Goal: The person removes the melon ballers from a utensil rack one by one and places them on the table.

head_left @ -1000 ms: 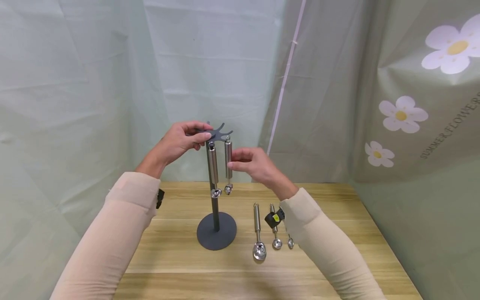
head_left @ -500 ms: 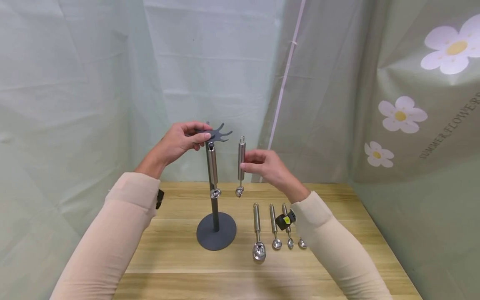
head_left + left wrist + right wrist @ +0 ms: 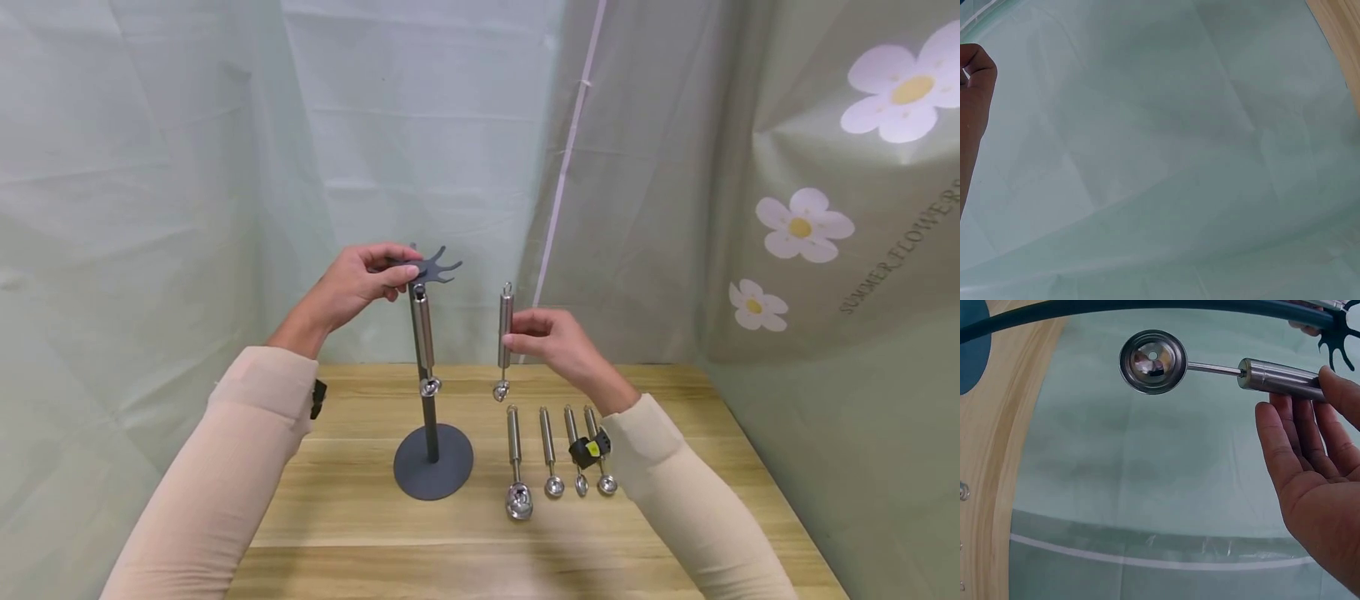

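Note:
A dark grey stand (image 3: 429, 417) rises from a round base (image 3: 433, 473) on the wooden table (image 3: 360, 517). My left hand (image 3: 390, 279) grips its star-shaped hook plate (image 3: 437, 267), under which one steel scoop (image 3: 423, 333) hangs. To the right of the stand, my right hand (image 3: 516, 337) pinches the handle of a second steel scoop (image 3: 505, 321) and holds it upright in the air, bowl down. In the right wrist view that held scoop (image 3: 1152, 361) has my fingers (image 3: 1297, 444) around its handle. In the left wrist view only the edge of my left hand (image 3: 972, 94) shows.
Several steel scoops (image 3: 550, 454) lie side by side on the table right of the base, the largest one (image 3: 516, 467) at the left. Pale green curtains (image 3: 187, 167) hang close behind; a flowered curtain (image 3: 825, 208) closes the right side.
My right hand has lifted the second scoop off the hook plate and carried it right and slightly down. The left hand has stayed on the plate.

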